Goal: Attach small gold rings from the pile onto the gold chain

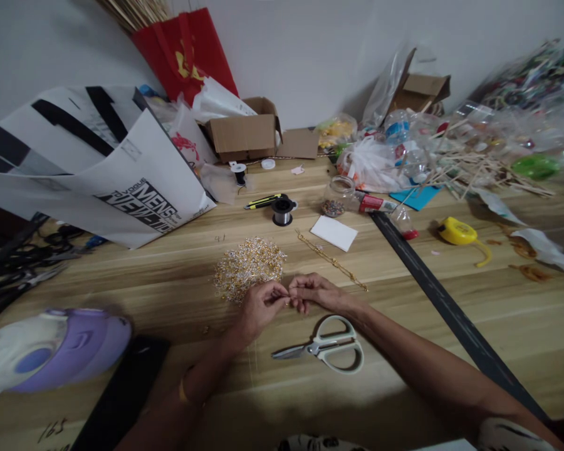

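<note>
Both hands meet near the middle of the wooden table (pixel 192 351), fingertips nearly touching. My left hand (pixel 262 308) is closed in a pinch, beside the front right edge of a heap of gold and silver beaded pieces (pixel 247 266). Facing it, my right hand (pixel 316 292) pinches too, thumb against forefinger. Whatever they hold is too small to make out; a tiny gold bit shows just below the fingertips. Scissors with white handles (pixel 326 346) lie below my right hand, blades pointing left. Beyond that hand stretches a gold chain (pixel 333 260).
Behind the heap are a wire spool (pixel 282 212), a yellow-black cutter (pixel 262 202), a white pad (pixel 333 233) and a jar of beads (pixel 337 197). A dark strip (pixel 451 307) crosses the right side, near a yellow tape measure (pixel 458 232). Left stands a large paper bag (pixel 136 181).
</note>
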Demonstrator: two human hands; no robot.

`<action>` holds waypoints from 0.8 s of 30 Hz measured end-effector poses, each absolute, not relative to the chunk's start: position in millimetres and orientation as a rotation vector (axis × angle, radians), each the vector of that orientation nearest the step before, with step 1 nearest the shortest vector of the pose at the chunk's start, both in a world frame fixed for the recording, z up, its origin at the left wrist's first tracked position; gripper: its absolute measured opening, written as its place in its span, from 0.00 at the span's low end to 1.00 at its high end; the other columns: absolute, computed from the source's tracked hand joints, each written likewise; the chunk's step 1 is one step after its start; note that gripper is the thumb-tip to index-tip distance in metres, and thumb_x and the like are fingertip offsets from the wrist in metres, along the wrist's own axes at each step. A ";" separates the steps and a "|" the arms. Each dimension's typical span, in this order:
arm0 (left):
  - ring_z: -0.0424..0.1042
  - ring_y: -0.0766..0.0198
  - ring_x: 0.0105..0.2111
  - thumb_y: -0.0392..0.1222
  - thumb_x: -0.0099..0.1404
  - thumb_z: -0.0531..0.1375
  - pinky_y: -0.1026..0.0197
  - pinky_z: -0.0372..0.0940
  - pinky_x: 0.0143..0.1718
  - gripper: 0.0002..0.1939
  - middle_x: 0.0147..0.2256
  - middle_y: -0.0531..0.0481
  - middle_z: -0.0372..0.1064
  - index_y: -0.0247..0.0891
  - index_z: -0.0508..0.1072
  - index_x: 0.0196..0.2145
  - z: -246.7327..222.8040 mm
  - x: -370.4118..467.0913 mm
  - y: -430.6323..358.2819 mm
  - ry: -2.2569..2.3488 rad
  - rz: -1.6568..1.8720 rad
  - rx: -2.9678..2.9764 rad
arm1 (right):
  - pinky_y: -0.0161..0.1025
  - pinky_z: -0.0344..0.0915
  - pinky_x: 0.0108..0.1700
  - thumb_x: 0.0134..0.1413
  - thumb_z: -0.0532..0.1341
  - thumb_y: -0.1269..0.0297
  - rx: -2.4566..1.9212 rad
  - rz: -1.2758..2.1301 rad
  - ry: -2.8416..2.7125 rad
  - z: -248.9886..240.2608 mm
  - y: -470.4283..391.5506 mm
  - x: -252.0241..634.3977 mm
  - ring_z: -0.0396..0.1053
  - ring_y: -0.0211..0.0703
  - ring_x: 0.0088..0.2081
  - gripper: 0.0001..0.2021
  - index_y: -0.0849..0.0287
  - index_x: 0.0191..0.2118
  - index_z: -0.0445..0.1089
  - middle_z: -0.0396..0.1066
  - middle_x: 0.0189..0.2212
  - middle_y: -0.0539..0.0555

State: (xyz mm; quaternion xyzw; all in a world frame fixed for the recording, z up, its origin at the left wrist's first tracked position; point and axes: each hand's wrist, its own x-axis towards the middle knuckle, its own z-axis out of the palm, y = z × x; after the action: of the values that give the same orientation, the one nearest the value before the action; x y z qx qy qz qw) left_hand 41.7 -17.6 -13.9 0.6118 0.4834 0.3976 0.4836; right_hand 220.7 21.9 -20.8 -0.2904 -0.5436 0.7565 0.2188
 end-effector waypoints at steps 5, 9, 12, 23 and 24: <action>0.71 0.66 0.28 0.35 0.55 0.59 0.65 0.66 0.32 0.02 0.27 0.49 0.73 0.35 0.71 0.28 -10.5 42.5 -20.7 1.222 0.945 1.620 | 0.28 0.64 0.23 0.48 0.63 0.52 -0.809 2.083 -1.495 -19.7 21.8 220.0 0.66 0.30 0.21 0.17 0.64 0.30 0.66 0.68 0.23 0.49; 0.70 0.66 0.28 0.36 0.57 0.58 0.66 0.64 0.31 0.03 0.26 0.50 0.72 0.35 0.72 0.28 -11.1 40.9 -20.6 1.252 0.941 1.722 | 0.28 0.64 0.23 0.48 0.63 0.52 -0.810 2.085 -1.499 -19.9 22.0 220.0 0.65 0.30 0.21 0.17 0.64 0.29 0.66 0.68 0.22 0.49; 0.69 0.66 0.27 0.37 0.59 0.57 0.66 0.62 0.30 0.05 0.26 0.50 0.72 0.35 0.72 0.27 -10.2 39.7 -20.3 1.274 0.916 1.780 | 0.28 0.64 0.24 0.49 0.62 0.53 -0.791 2.087 -1.510 -21.2 22.2 220.4 0.65 0.30 0.21 0.16 0.64 0.30 0.66 0.67 0.22 0.49; 0.68 0.68 0.25 0.39 0.61 0.55 0.67 0.61 0.29 0.07 0.24 0.52 0.69 0.36 0.69 0.26 -6.9 38.4 -20.2 1.272 0.875 1.793 | 0.28 0.64 0.23 0.48 0.62 0.51 -0.822 2.057 -1.519 -19.4 21.4 219.2 0.66 0.31 0.21 0.18 0.64 0.29 0.66 0.69 0.23 0.50; 0.69 0.68 0.25 0.39 0.61 0.55 0.67 0.61 0.29 0.07 0.24 0.52 0.69 0.36 0.69 0.27 -6.1 38.4 -20.4 1.260 0.873 1.766 | 0.28 0.64 0.23 0.48 0.62 0.50 -0.828 2.050 -1.522 -19.1 21.3 218.9 0.67 0.31 0.21 0.18 0.64 0.29 0.66 0.69 0.23 0.50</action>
State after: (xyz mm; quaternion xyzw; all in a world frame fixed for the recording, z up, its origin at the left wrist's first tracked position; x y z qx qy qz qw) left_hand 38.4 -20.4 -6.1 0.6950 0.4962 0.3435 0.3909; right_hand 218.9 21.3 -19.1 -0.3005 -0.5522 0.7439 0.2266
